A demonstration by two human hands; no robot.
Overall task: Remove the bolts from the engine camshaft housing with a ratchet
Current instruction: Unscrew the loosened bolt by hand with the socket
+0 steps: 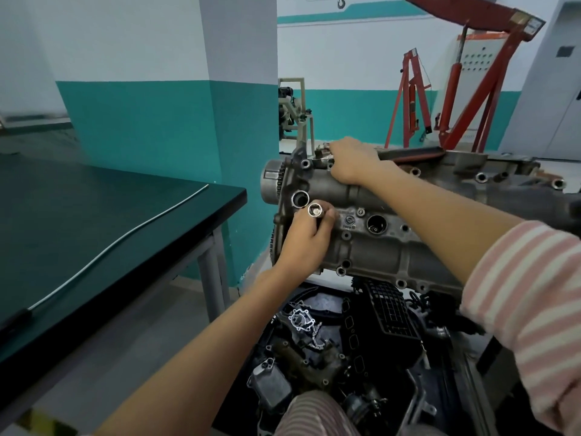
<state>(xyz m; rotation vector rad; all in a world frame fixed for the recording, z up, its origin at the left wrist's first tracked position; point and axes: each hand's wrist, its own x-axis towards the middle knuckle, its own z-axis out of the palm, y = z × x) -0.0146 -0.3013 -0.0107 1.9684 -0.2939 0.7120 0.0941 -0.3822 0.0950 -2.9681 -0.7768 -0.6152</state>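
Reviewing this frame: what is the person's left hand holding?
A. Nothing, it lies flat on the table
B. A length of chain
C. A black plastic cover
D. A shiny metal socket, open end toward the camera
D. The left hand pinches a shiny metal socket in its fingers, hollow end facing the camera, just in front of the camshaft housing.

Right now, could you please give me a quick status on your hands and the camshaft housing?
Left hand holding a socket, open end up. Right hand resting on the camshaft housing top edge. No ratchet in view. Nothing blocking the housing face.
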